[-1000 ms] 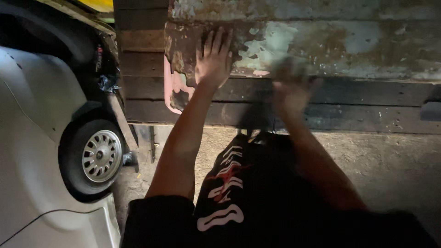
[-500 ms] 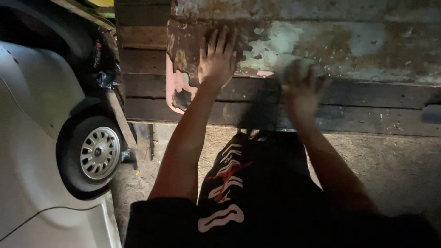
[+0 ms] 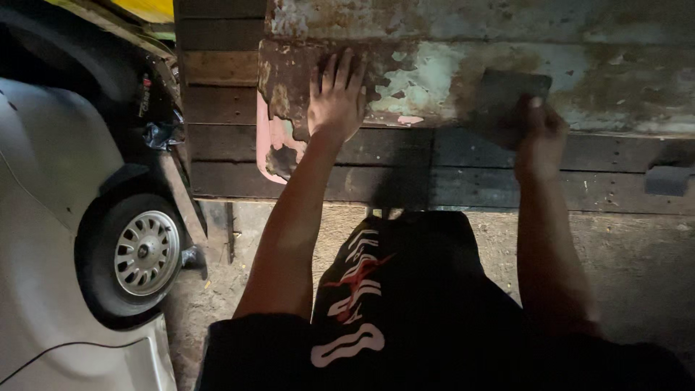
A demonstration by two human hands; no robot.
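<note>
A: Left hand [image 3: 337,101]?
B: Grip open, palm flat, fingers spread on the rusty metal panel [image 3: 449,80] with peeling pale paint. Holding nothing, only pressing.

A: Right hand [image 3: 539,134]?
B: Grip closed around a dark sanding block [image 3: 507,94]. Block sits just above the fingers, its face against the same panel, thumb on its edge.

A: Block relative to the left grip?
B: Off to the right, about level, well apart.

A: Surroundings?
B: Dark wooden planks [image 3: 217,108] under and left of the left grip. Pink chipped piece [image 3: 279,145] just below-left of that palm. White car [image 3: 51,217] with its wheel [image 3: 141,253] far left, dirt floor [image 3: 637,253] below.
</note>
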